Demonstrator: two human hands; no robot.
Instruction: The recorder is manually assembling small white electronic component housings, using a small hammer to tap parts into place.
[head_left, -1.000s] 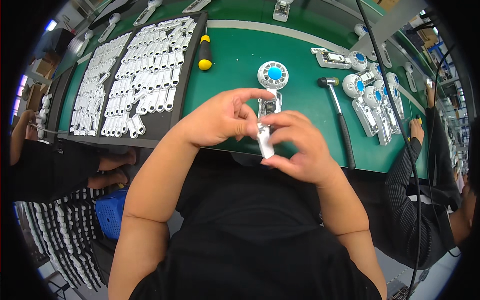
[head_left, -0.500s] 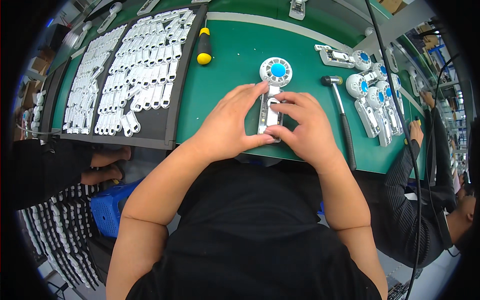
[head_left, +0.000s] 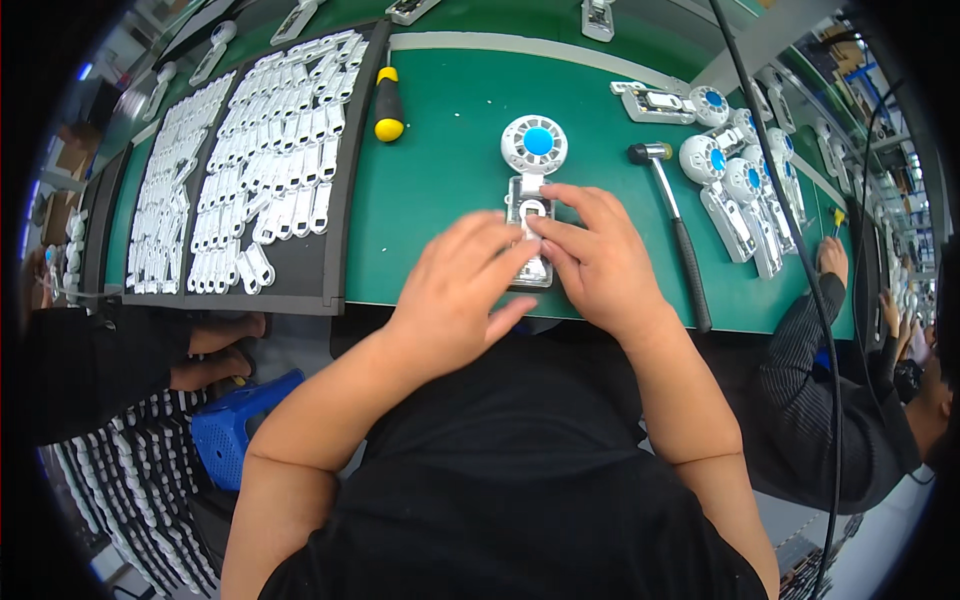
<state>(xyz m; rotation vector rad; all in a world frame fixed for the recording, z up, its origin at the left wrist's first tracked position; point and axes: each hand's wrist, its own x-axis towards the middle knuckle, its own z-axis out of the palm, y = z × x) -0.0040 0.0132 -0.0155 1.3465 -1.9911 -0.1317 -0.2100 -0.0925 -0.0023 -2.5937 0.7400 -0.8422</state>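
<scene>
A small white handheld fan (head_left: 534,146) with a round slotted head and a blue centre lies on the green work surface. Its handle (head_left: 531,272) points toward me, with the inside exposed. My right hand (head_left: 606,255) pinches a small white cover piece (head_left: 533,208) over the middle of that handle, between thumb and fingers. Beside the handle, my left hand (head_left: 453,290) is slightly blurred, its thumb and fingers apart. Its fingertips come close to the white piece; whether they touch it I cannot tell.
Left stands a dark tray (head_left: 338,200) bearing rows of white covers, beside a yellow-black screwdriver (head_left: 388,108). To the right lie a hammer (head_left: 683,250) and several more fans (head_left: 728,220). A black cable (head_left: 770,190) hangs in front of them. A co-worker's hand (head_left: 832,258) rests farther right.
My left hand has drawn back from the fan's handle and its fingers have lifted. My right hand stays at the handle, and the white piece has shifted out of its flat position there.
</scene>
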